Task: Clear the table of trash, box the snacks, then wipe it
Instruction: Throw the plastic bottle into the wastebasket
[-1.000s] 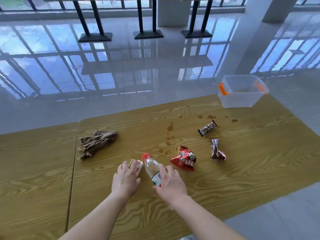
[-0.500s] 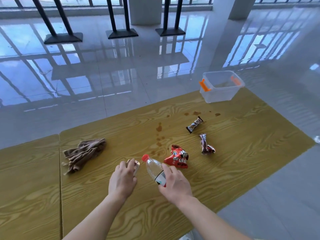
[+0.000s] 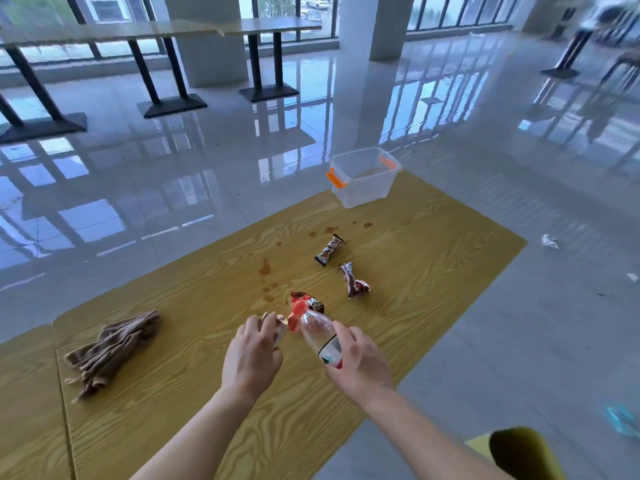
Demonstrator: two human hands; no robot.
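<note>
Gripping a clear plastic bottle [image 3: 320,336] with a red cap, the right hand [image 3: 358,362] is seen above the near part of the wooden table [image 3: 415,271]; the fingers are wrapped around the labelled lower half, and the cap end is tilted away and to the left. The left hand [image 3: 251,356] is closed over a small shiny wrapper [image 3: 278,322], of which only an edge is visible past the fingertips.

A red snack packet [image 3: 308,304] is noted just beyond the bottle's cap, partly hidden by it. Two dark wrapped snack bars [image 3: 329,250] [image 3: 354,281] are laid farther out, near each other but apart. Brown spill marks [image 3: 266,268] are scattered between the packet and the far edge.

A clear storage box [image 3: 363,176] with orange latches is set at the table's far corner, lid off; no contents can be made out inside. A crumpled brown cloth [image 3: 110,348] is left on the table, well to the left of the hands. Small scraps of litter [image 3: 550,241] are observed on the glossy floor to the right.
</note>
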